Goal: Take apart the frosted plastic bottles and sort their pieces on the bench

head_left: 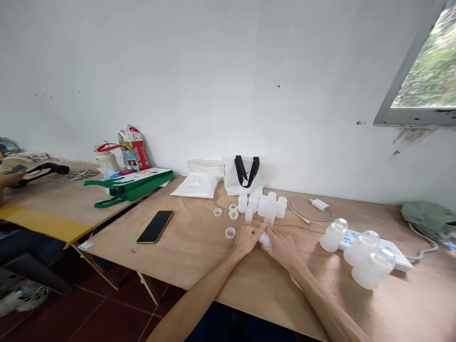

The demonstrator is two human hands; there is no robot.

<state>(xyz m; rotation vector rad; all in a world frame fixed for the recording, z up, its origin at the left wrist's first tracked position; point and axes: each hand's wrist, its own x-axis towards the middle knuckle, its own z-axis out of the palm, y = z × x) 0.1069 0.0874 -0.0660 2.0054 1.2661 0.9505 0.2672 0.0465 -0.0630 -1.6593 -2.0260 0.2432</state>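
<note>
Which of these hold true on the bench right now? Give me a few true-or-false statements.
The left hand and right hand both touch a small white piece. True.
The phone stands against the wall. False: it lies flat on the table.
Three large bottles sit by the power strip. True.
The green bag lies right of the power strip. False: it lies far left of the hands.
</note>
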